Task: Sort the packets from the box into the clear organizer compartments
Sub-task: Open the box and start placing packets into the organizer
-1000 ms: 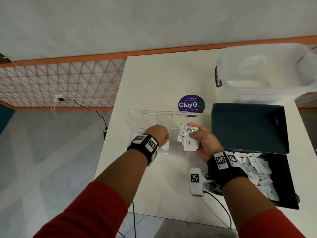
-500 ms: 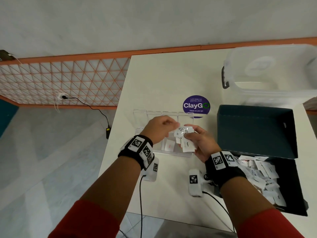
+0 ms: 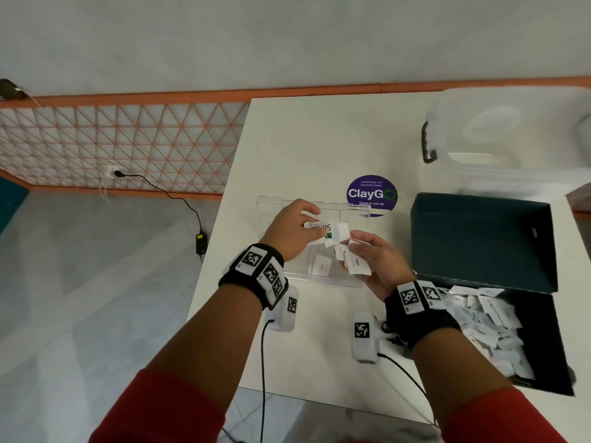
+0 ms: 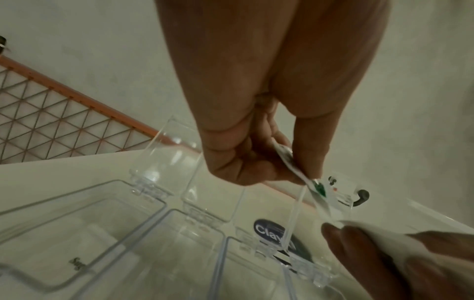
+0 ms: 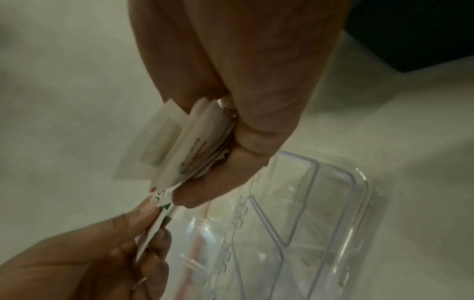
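Pulling one packet from the held stack

The Stevia packet, thin, light and probably slippery, is hanging over the clear organizer; the left hand is pinching its edge while the right hand is gripping the remaining packets, beside the box.

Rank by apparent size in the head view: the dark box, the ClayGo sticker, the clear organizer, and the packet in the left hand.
1. dark box, largest.
2. clear organizer, partly hidden by hands.
3. ClayGo sticker.
4. packet pinched by the left hand, smallest.
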The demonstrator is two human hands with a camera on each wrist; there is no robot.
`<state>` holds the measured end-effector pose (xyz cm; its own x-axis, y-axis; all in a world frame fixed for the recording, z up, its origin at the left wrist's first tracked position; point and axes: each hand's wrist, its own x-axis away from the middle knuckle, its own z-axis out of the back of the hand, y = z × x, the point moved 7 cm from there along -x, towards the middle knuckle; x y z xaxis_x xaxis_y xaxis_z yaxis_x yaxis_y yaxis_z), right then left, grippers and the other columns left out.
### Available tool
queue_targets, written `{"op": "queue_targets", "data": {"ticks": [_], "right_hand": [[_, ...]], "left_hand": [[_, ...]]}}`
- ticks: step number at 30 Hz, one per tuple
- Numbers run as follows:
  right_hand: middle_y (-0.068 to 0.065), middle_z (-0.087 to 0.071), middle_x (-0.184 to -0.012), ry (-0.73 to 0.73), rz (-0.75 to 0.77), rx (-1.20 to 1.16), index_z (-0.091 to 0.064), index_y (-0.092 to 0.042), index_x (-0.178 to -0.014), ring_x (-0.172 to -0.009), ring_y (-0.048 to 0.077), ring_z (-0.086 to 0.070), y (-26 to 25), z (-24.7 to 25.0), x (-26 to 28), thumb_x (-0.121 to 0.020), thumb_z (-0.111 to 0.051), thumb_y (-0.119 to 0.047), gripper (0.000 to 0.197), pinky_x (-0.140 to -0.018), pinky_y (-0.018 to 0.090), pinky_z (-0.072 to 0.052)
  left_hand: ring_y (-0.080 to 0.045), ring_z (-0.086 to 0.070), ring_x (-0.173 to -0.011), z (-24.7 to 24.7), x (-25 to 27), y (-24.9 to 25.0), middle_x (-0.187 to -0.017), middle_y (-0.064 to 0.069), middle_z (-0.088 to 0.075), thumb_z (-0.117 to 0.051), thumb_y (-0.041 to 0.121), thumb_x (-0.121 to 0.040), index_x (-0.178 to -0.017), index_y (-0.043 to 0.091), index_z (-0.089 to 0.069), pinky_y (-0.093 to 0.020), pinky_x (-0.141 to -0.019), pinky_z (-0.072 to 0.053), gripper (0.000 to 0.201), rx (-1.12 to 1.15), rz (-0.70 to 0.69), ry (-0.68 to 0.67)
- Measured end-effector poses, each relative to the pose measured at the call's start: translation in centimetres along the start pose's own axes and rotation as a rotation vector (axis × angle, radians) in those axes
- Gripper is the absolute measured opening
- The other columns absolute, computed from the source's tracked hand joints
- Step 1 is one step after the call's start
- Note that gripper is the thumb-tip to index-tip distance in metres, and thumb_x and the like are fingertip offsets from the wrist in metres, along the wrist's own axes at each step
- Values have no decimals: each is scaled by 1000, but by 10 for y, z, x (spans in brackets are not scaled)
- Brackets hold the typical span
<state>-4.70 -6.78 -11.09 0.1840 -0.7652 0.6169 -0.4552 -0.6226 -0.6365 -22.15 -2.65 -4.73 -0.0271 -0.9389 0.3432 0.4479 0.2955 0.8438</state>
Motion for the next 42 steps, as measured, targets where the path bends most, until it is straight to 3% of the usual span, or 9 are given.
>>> {"op": "queue_targets", "data": {"ticks": [5,8,12,15,19,23,27,32,42], "right_hand": [[23,-72,-98,-28,20,-23,-66,-3,-111,-75,29,-71,-9,5,6,-92,-63,0,19,-61,35,-60],[22,-70,-91,16,10,-8,-65,-1,-103,-67,27,-70,-10,13,8,-92,-63,1,12,-55,32,-58],[21,-69,-91,145,6,-70,-63,1,-108,-73,28,-68,-13,40,10,-92,-62,1,15,-54,29,-58],[20,-69,-90,192,12,-138,-63,-3,-103,-70,25,-69,-15,52,10,-94,-60,2,11,-52,27,-57],[19,-70,-90,201,17,-134,-63,-3,-105,-69,24,-70,-17,55,9,-94,-62,1,13,-52,27,-57],[18,-71,-89,205,15,-112,-63,-5,-106,-71,24,-71,-21,56,9,-92,-64,-1,14,-53,28,-58],[19,-72,-89,193,23,-123,-62,-3,-111,-72,25,-71,-23,58,7,-93,-64,-2,19,-56,29,-59],[19,-72,-90,174,10,-120,-63,-3,-111,-73,26,-71,-23,55,4,-93,-64,-2,18,-57,30,-60],[20,-73,-93,142,-12,-104,-66,-6,-106,-79,28,-70,-20,47,-1,-92,-65,-4,14,-64,35,-62]], "left_hand": [[-8,-66,-85,-24,-2,12,-93,10,-68,-76,17,-79,-86,32,-62,-21,-70,-50,22,-80,-34,-110],[-11,-66,-84,-29,-4,16,-94,9,-68,-71,14,-84,-86,31,-64,-26,-70,-55,19,-129,-37,-147],[-16,-65,-90,-35,-5,19,-106,6,-62,-58,9,-92,-102,29,-70,-30,-76,-58,25,-270,-50,-190],[-13,-56,-95,-50,-5,20,-111,3,-57,-63,10,-90,-121,26,-62,-20,-78,-44,36,-473,-117,-188],[-19,-59,-90,-75,-7,15,-110,-4,-64,-69,14,-86,-115,19,-58,-25,-75,-43,31,-560,-114,-199],[-29,-57,-104,-96,-8,13,-110,-10,-65,-61,22,-93,-118,18,-61,-32,-86,-39,25,-849,-223,-247],[-31,-47,-107,-104,-11,8,-113,-9,-61,-45,12,-98,-124,25,-62,-33,-81,-27,34,-1090,-284,-306],[-28,-46,-108,-113,-10,6,-111,-4,-63,-45,4,-94,-125,26,-60,-36,-82,-28,41,-1312,-310,-353],[-32,-64,-88,-115,-4,4,-98,-10,-66,-45,8,-95,-113,17,-59,-32,-65,-39,25,-1167,-312,-248]]}}
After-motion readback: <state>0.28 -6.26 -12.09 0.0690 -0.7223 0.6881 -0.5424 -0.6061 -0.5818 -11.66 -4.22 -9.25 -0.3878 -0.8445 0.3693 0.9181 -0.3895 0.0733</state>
